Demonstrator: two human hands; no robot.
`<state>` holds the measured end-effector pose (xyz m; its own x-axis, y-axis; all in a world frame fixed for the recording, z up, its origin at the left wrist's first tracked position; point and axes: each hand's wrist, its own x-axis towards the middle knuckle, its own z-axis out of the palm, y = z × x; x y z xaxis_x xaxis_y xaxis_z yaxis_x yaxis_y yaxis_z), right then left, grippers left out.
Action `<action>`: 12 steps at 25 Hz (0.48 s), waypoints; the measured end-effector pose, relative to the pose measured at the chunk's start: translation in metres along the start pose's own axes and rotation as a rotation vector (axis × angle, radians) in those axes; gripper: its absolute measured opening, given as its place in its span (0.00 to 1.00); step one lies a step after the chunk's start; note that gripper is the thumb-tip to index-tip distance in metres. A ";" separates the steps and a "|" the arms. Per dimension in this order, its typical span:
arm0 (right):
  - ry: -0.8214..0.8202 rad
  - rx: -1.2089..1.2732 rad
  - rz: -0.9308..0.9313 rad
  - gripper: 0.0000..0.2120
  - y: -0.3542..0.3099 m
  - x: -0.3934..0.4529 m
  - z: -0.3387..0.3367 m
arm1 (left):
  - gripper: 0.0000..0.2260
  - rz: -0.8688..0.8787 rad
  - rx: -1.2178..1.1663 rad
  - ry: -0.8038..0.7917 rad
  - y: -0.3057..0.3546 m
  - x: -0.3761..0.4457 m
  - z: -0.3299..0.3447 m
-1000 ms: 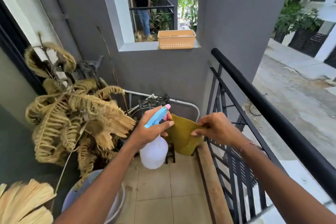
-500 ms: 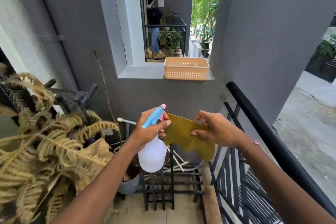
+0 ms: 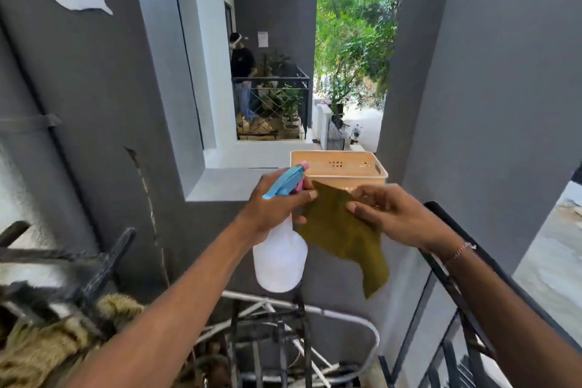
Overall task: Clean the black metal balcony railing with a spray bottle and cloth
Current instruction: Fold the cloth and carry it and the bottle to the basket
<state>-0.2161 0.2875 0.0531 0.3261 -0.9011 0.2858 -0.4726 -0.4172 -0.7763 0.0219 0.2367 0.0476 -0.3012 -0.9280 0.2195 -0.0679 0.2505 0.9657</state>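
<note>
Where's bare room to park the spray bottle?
Free: the grey window ledge, left of the peach plastic basket. Crowded: below, the black metal rack with white pipes, and dried fronds at left.

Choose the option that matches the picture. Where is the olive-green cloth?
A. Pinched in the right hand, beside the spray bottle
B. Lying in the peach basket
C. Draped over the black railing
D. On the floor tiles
A: the right hand pinches the olive-green cloth, which hangs in the air next to the spray bottle gripped by the left hand.
</note>
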 end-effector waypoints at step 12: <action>0.385 -0.142 0.094 0.07 -0.009 0.107 -0.096 | 0.02 0.145 -0.147 0.043 0.045 0.202 -0.011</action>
<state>-0.2553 0.1832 0.1444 -0.0407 -0.9030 0.4278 -0.6024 -0.3194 -0.7315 -0.0314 0.0578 0.1370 -0.2570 -0.8968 0.3601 0.1134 0.3421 0.9328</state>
